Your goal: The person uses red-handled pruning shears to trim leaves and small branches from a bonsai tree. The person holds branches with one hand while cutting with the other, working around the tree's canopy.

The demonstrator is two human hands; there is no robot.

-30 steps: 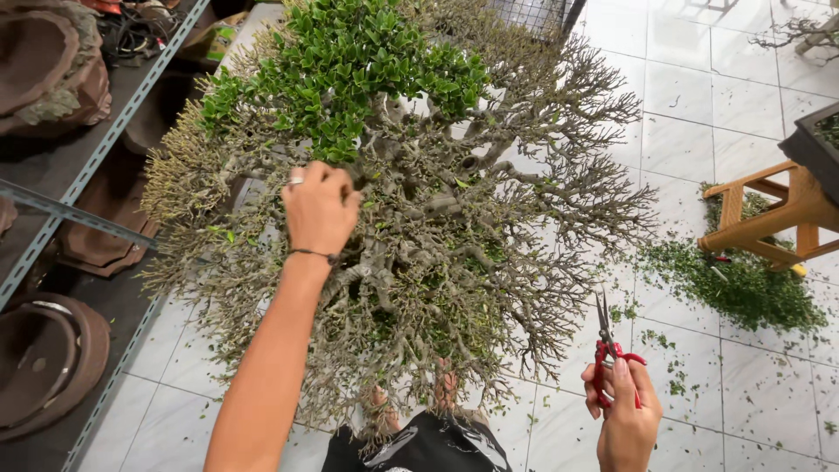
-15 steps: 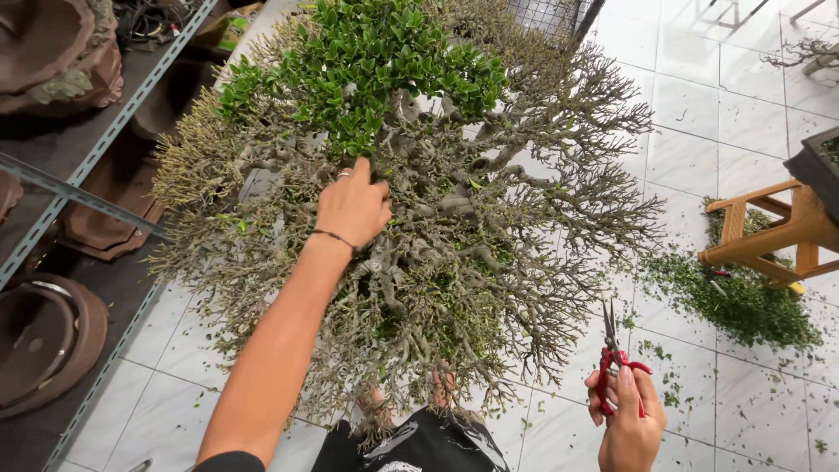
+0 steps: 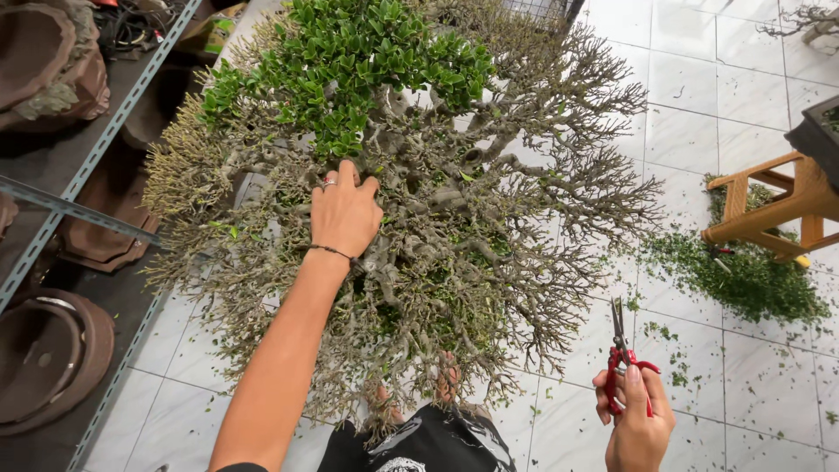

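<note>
Green leaves remain only on the far crown of the tree, just beyond the left hand; bare grey twigs spread all round that hand. Left hand: fingers together, laid flat among the upper branches, touching them, no clear grip on any one twig. Right hand: held low and well off to the right of the tree, closed round red-handled snips, blades pointing up and shut, apart from any branch. Clippings: green heap on the tiled floor, beyond the right hand, beside a wooden stool. Brown pots: on a metal rack left of the left arm. Step, as judged: stripping foliage, mostly done, hand feeling toward the leafy patch. Next cut would call for bringing the snips across to it.
</note>
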